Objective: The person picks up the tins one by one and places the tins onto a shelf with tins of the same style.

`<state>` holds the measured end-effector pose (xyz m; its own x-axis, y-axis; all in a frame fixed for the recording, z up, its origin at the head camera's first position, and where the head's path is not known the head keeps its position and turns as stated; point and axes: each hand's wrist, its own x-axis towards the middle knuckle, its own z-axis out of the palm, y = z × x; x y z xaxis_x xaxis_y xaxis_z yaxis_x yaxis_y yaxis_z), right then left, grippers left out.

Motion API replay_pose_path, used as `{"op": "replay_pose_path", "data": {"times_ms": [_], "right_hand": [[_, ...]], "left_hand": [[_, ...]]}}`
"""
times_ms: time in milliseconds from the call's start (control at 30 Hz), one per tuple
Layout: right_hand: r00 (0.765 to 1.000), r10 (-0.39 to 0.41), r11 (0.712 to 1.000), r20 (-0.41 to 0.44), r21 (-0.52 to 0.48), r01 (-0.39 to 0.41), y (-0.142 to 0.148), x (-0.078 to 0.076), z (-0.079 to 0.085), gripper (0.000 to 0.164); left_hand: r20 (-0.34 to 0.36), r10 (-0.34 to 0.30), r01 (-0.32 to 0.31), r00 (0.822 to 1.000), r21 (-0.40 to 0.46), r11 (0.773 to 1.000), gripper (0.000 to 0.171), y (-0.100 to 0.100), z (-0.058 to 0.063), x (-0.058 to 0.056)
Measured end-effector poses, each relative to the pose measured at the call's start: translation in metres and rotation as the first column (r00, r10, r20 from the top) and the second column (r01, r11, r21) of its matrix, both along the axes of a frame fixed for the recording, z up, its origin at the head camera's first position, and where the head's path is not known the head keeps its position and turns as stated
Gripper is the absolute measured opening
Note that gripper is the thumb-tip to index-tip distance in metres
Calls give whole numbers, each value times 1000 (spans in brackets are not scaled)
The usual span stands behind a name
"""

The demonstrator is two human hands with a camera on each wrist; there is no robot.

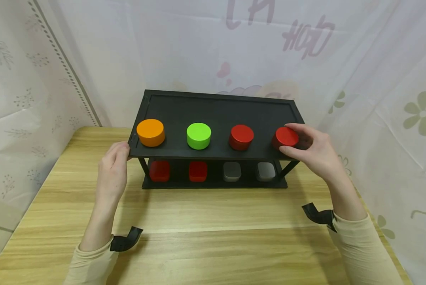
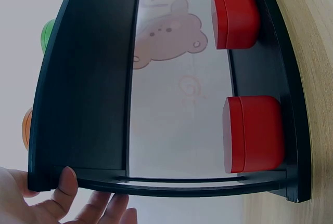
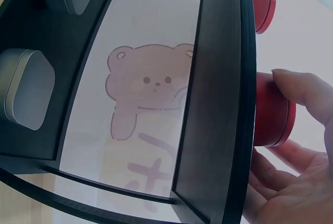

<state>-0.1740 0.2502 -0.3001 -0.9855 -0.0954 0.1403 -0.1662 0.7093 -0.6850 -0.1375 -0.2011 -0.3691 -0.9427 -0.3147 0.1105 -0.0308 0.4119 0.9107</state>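
A black two-tier shelf stands on the wooden table. On its upper tier sit an orange round tin, a green round tin and two red round tins. My right hand pinches the rightmost red round tin between thumb and fingers; in the right wrist view its base is right at the shelf top. The other red round tin is to its left. My left hand grips the upper tier's left front corner, with fingertips against the shelf edge in the left wrist view.
On the lower tier are two red square tins at left and two silver square tins at right. Wooden table extends in front. A white printed curtain hangs behind and along both sides. Black straps stick out from both wrists.
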Motion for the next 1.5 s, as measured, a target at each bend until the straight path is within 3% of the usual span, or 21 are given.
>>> {"op": "replay_pose_path", "data": {"times_ms": [900, 1200, 1500], "right_hand": [[999, 25, 998, 46, 62, -28, 4, -5, -1, 62], [999, 46, 995, 28, 86, -48, 3, -5, -2, 68], [996, 73, 997, -53, 0, -73, 4, 9, -4, 70]], "left_hand": [[-10, -1, 1, 1000, -11, 1000, 49, 2, 1, 2], [-15, 12, -12, 1000, -1, 1000, 48, 1, 0, 4], [-40, 17, -17, 999, 5, 1000, 46, 2, 0, 3]]}}
